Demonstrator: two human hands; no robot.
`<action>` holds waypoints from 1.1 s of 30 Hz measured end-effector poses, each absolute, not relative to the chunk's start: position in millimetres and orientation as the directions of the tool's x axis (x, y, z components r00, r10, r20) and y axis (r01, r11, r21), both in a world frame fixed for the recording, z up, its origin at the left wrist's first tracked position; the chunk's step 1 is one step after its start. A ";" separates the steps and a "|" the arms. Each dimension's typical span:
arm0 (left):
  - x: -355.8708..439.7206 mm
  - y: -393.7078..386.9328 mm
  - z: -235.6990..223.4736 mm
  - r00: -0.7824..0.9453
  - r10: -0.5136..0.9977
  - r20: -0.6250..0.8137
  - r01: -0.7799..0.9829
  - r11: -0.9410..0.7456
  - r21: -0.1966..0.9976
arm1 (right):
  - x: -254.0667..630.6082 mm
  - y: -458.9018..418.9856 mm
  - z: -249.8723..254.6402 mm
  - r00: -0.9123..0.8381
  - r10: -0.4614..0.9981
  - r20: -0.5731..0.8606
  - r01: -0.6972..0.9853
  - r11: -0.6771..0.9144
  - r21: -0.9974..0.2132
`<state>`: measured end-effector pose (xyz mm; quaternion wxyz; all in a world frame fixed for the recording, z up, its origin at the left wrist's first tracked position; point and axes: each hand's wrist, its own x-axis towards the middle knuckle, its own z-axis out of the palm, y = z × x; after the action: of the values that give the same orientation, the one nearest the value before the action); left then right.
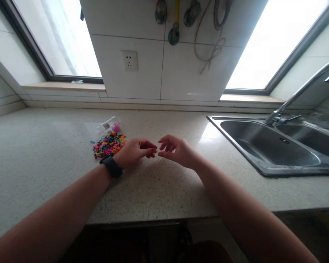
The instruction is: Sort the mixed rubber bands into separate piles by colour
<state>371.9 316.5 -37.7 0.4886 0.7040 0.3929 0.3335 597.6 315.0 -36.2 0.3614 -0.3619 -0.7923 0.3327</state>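
Note:
Thumb and fingers of my left hand (pixel 135 151) are closed in a pinch, with a small yellow piece (pixel 154 155) peeking out at the fingertips. It looks like one of the plastic links, though most of it is hidden. Facing it, my right hand (pixel 179 150) has its thumb and fingers apart, and nothing shows between them. A small gap separates the fingertips of both hands. Behind my left wrist lies a heap of small multicoloured plastic links (pixel 106 145). A clear plastic bag (pixel 102 126) with a round pink item (pixel 116 128) rests just beyond the heap.
The speckled stone countertop (pixel 159 197) runs under both hands. On the right a double steel sink (pixel 252 168) is set into it, with a tap (pixel 298 91) behind. A tiled wall with a socket (pixel 130 60) and pipe fittings (pixel 174 34) rises at the back.

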 end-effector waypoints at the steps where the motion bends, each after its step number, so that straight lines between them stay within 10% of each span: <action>1: 372.1 316.8 -38.1 0.455 0.887 0.073 0.209 -0.186 0.960 | 593.2 312.6 -36.7 -0.495 0.799 0.340 0.316 0.530 -0.786; 33: 376.5 308.3 -29.0 0.437 0.887 -0.151 0.082 0.128 0.988 | 593.0 313.0 -37.1 -0.527 0.672 0.520 0.301 0.720 -0.625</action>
<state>376.5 308.3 -29.0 0.6222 0.5755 0.4207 0.3235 593.0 313.0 -37.1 0.3907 -0.2893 -0.8411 0.2373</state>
